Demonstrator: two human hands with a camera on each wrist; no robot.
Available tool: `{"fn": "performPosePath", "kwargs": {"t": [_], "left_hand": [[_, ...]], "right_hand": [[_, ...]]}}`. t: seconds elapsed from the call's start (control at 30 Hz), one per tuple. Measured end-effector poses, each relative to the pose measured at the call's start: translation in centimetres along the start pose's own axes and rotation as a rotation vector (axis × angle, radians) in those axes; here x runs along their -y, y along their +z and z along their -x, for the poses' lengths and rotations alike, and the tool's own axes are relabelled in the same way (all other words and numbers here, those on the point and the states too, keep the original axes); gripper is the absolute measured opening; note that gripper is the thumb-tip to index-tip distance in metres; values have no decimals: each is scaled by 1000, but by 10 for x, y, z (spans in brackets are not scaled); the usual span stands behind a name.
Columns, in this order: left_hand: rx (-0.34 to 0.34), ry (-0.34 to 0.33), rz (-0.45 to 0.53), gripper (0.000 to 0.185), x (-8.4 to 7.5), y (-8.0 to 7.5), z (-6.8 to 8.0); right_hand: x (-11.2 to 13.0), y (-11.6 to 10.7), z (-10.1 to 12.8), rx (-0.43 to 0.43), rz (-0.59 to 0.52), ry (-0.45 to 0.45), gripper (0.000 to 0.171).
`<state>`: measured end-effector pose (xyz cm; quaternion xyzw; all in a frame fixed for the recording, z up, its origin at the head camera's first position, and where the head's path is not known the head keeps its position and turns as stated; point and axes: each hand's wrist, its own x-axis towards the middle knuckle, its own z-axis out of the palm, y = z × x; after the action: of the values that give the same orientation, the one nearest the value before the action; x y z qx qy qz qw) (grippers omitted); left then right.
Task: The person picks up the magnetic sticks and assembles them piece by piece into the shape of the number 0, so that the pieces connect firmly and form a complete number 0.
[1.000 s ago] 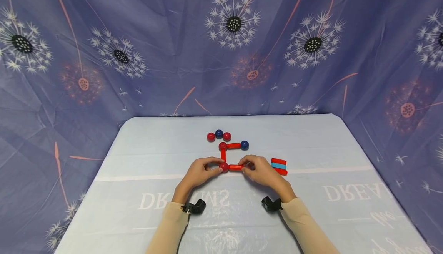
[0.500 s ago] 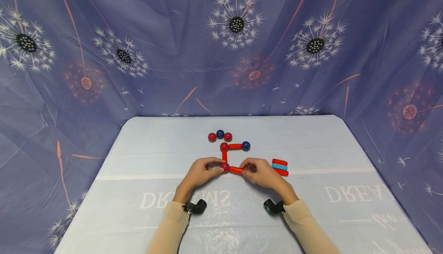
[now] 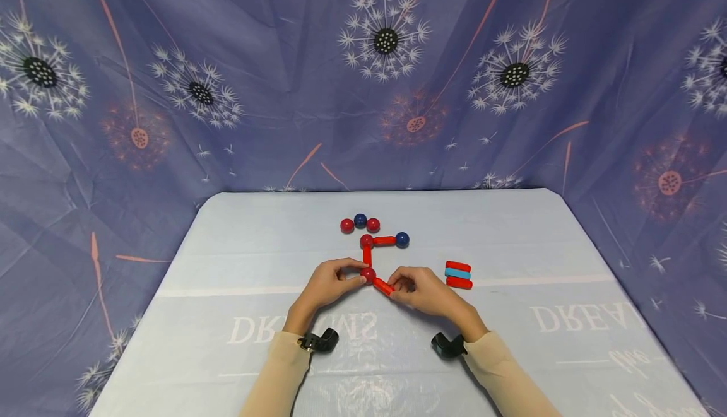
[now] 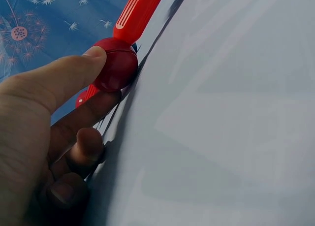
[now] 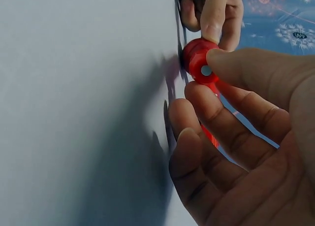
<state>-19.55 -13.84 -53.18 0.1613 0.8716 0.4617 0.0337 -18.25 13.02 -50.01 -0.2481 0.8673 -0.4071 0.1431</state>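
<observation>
Head view. We see the left hand (image 3: 326, 284) pinching a red ball (image 3: 368, 274) between thumb and forefinger on the table (image 3: 238, 246). The right hand (image 3: 423, 289) pinches a red rod (image 3: 383, 286) that slants down and right from the ball, one end touching it. A second red rod (image 3: 367, 257) runs from the ball away from us to a far red ball (image 3: 366, 240); from there a third rod (image 3: 385, 240) leads right to a blue ball (image 3: 402, 239). Beyond these lie three loose balls (image 3: 360, 223) in a row: red, blue, red. Just right of the right hand sits a stack of bars (image 3: 458, 274), red, light blue, red.

Left wrist view. The thumb tip rests on top of the red ball (image 4: 114, 63) and the forefinger lies beneath it; the other fingers curl toward the palm. The red rod (image 4: 138, 12) leaves the ball toward the upper edge.

Right wrist view. We see thumb and forefinger of the right hand (image 5: 246, 142) pinching the rod (image 5: 203, 68) near its end face; the remaining fingers curl loosely below. The left hand's fingers (image 5: 216, 14) show just behind it.
</observation>
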Motion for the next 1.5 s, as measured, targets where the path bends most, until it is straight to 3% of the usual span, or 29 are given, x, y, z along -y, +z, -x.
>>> {"fn": "performPosePath", "kwargs": {"t": [0.8,1.5], "left_hand": [[-8,-8,5,25,2,1,0],[0,-4,10,26,1,1,1]], "right_hand": [[8,15,1,48,-14,-19,32],[15,25,-4,33,-26,-41,37]]}}
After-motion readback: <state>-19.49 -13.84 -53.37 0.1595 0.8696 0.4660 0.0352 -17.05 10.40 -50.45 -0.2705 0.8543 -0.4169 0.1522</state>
